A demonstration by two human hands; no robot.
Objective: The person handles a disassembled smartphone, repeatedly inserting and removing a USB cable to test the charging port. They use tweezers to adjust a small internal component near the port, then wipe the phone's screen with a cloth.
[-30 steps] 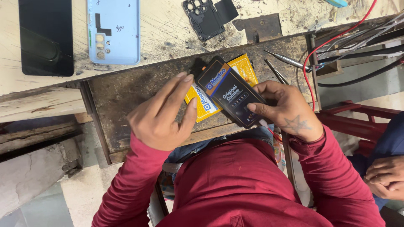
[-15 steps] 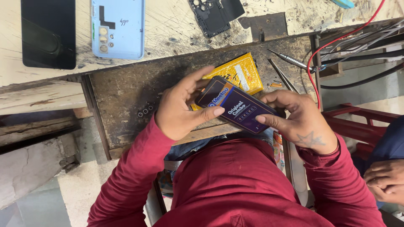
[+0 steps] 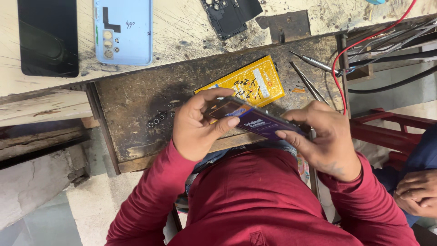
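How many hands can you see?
3. The left hand and right hand hold a dark flat packet over the workbench. Another person's hand rests at the right edge, possibly over a hidden one.

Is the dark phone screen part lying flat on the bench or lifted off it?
Lifted and tilted: the left hand and right hand hold the dark screen part by its ends above the yellow packet.

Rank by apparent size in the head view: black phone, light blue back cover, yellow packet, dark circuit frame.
1-2. black phone and light blue back cover: alike, both cropped.
3. yellow packet, partly hidden.
4. dark circuit frame, cropped.
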